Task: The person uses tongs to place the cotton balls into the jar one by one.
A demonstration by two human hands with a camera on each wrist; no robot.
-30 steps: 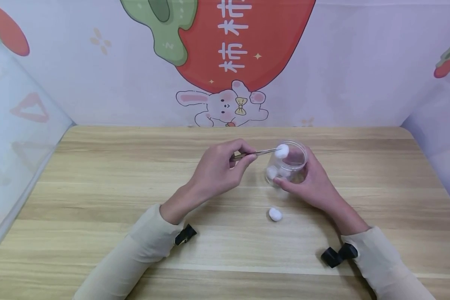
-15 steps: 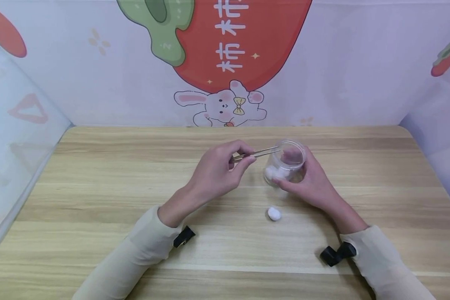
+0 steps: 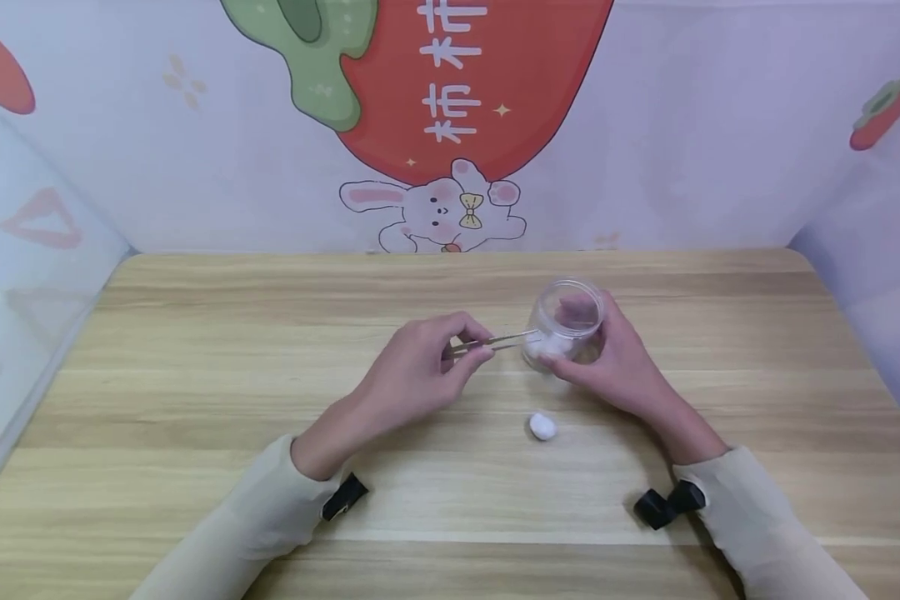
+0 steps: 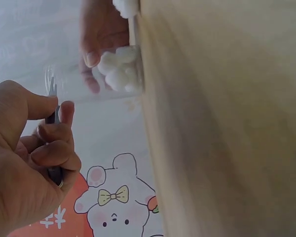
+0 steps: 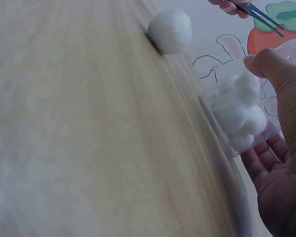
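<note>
My left hand [image 3: 412, 367] pinches a pair of metal tweezers [image 3: 506, 337] between thumb and fingers. The tweezer tips are parted with nothing between them, and they overlap the left side of a clear jar [image 3: 540, 312] in the head view. Around the jar curls my right hand [image 3: 622, 358], its thumb on the near side and its fingers behind. Several white cotton balls [image 5: 237, 113] lie in the bottom of the jar, which tilts slightly. One loose cotton ball [image 3: 543, 427] rests on the table in front of it.
The wood-grain table [image 3: 232, 333] has a patterned cloth backdrop [image 3: 682, 125] along its far edge and cloth at both sides. A black wrist strap mount [image 3: 345, 497] sits at the left cuff, another black mount [image 3: 667, 504] at the right.
The cotton ball held in the tweezers has been let go into the jar. My left hand with the tweezers has drawn back from the jar mouth, toward the body and left.
</note>
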